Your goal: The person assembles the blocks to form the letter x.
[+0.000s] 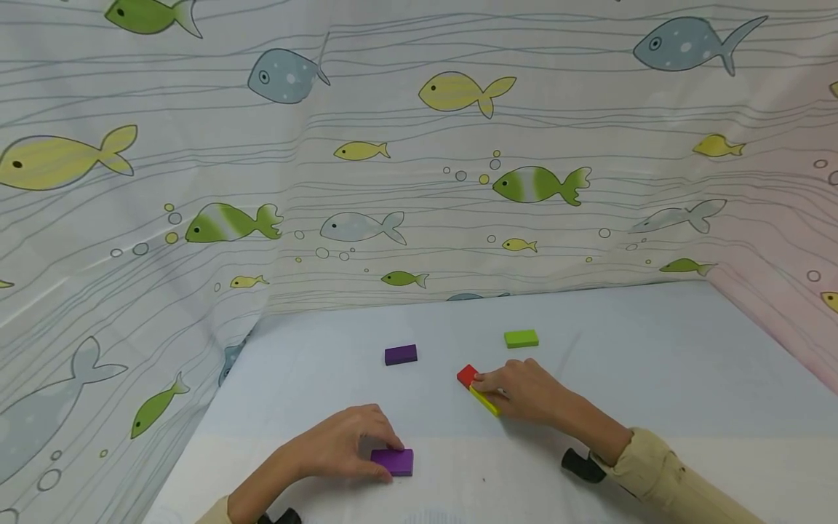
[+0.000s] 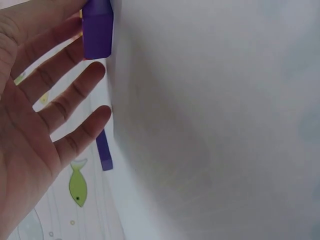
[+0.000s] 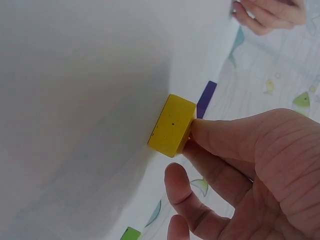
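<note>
My left hand (image 1: 340, 442) pinches a purple block (image 1: 396, 463) between thumb and fingertips, low on the white table; the left wrist view shows the end of this purple block (image 2: 98, 37) while the other fingers spread loosely. With thumb and finger, my right hand (image 1: 532, 393) grips a yellow block (image 3: 172, 125), partly covered by the hand in the head view. A red block (image 1: 467, 375) lies against the far end of the yellow one, close to the right fingertips.
A dark purple block (image 1: 401, 355) lies farther back, left of the red one. Behind the right hand sits a light green block (image 1: 521, 339). A fish-patterned curtain (image 1: 366, 189) borders the table (image 1: 314, 378) at the back and sides.
</note>
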A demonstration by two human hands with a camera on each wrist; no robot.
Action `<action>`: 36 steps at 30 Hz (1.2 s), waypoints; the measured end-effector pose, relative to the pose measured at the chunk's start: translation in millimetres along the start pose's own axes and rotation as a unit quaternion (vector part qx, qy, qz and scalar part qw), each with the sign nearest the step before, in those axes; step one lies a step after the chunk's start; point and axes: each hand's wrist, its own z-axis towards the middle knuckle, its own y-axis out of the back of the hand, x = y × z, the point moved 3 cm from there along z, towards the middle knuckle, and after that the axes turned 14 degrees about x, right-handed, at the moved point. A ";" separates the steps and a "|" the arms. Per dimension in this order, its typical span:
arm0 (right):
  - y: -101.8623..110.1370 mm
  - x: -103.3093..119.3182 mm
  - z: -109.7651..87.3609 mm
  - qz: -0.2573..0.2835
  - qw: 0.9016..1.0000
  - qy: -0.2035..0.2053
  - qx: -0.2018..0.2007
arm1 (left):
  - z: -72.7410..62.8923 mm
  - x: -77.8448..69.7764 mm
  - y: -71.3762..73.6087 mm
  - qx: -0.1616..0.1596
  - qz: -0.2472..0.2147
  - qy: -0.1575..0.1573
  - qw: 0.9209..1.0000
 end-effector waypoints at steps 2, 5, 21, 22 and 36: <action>-0.2 0.0 0.2 0.000 1.000 0.003 -0.001 | 0.1 -0.3 -0.2 -0.001 0.000 0.000 1.000; -0.2 -0.2 -0.1 -0.002 1.000 0.004 -0.002 | 0.3 -0.3 -0.7 -0.003 -0.001 0.000 1.000; 0.3 1.3 -0.4 0.010 1.000 -0.006 0.010 | 3.8 0.2 -1.7 -0.009 0.016 -0.008 1.000; 0.2 1.1 -0.3 0.011 1.000 -0.006 0.011 | 4.1 0.3 -1.7 -0.009 0.017 -0.007 1.000; 0.9 2.3 -0.3 0.017 1.000 -0.008 0.008 | 13.9 4.1 8.1 -0.023 0.035 0.001 0.999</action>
